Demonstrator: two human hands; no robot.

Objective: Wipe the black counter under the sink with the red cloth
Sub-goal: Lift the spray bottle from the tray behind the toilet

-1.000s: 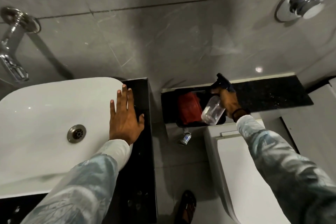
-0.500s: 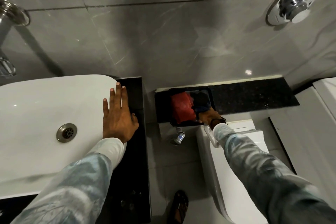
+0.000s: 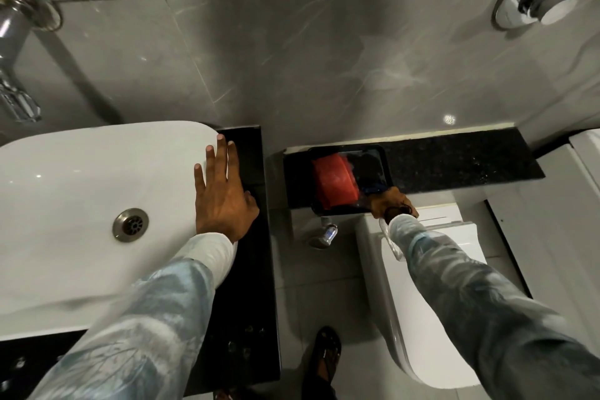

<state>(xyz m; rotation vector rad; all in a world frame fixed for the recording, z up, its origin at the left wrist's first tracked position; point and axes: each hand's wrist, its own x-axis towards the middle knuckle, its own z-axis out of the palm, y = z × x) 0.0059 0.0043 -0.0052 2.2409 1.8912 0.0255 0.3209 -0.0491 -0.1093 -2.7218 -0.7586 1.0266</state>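
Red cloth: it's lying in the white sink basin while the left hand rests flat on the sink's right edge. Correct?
Not quite. In the head view the red cloth lies in the black tray on the ledge behind the toilet, not in the sink. The left hand does rest flat on the sink's right edge.

Pale blue-grey patterned sleeves (image 3: 139, 318), white cuffs (image 3: 211, 247); dark sandal (image 3: 326, 351).

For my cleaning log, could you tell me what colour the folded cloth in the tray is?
Red: the folded cloth in the shallow black tray, seen in the head view.
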